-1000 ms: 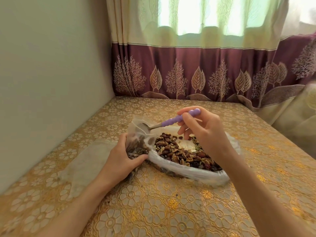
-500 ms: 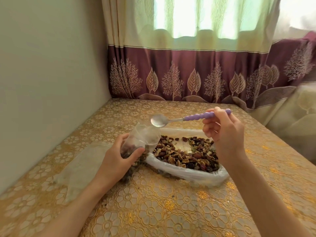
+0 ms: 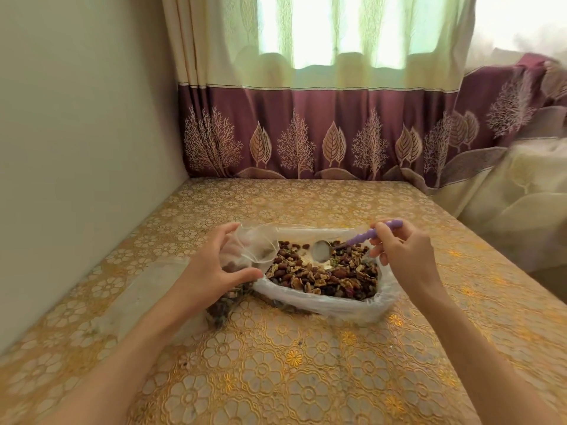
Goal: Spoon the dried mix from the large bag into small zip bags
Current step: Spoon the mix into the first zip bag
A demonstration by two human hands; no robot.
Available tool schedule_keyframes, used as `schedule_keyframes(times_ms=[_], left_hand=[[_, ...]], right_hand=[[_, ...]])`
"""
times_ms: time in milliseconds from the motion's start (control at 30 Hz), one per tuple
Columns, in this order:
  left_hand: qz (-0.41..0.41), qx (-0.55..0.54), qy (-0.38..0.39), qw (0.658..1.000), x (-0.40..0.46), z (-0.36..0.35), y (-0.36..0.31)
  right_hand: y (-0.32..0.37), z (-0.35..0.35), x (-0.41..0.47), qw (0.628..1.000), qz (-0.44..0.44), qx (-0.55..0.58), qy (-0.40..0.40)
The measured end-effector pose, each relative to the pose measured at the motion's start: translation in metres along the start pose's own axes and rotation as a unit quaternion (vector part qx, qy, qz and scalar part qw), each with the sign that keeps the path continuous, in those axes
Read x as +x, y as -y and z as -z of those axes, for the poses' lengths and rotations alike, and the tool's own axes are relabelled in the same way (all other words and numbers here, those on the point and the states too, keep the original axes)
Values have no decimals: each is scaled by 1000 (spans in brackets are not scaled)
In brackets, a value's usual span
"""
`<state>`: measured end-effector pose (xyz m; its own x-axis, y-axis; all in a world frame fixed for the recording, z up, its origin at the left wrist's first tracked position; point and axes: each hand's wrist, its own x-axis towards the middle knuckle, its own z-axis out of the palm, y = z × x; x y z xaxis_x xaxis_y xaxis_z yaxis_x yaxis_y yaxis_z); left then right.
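The large bag [image 3: 319, 305] lay open on the surface [image 3: 276, 372], its long axis running between the two grips. The small zip bag [image 3: 245, 256] stood held by the left hand [image 3: 214, 271], mouth open. The right hand [image 3: 402, 253] pinched the spoon [image 3: 322, 251], its bowl resting in the mix, leftward of that grip and just beside the small bag.
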<state>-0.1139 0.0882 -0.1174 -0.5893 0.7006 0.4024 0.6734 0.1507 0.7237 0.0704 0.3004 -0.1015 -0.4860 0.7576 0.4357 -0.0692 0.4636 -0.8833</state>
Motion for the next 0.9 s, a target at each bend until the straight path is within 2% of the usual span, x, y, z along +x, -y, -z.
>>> schedule_keyframes(times_ms=[233, 367, 567, 767, 900], left_hand=[[-9, -6, -22, 1000, 13, -8, -13], [7, -3, -74, 997, 17, -10, -17], [26, 15, -128, 991, 17, -12, -20], [47, 16, -134, 990, 20, -10, -24], [-5, 14, -101, 995, 15, -6, -24]], right_hand=[[-1, -2, -4, 997, -57, 33, 34], [-5, -9, -7, 989, -107, 77, 66], [-8, -13, -10, 982, -144, 111, 57], [-8, -16, -14, 972, -181, 145, 30], [-10, -14, -16, 970, -185, 160, 16]])
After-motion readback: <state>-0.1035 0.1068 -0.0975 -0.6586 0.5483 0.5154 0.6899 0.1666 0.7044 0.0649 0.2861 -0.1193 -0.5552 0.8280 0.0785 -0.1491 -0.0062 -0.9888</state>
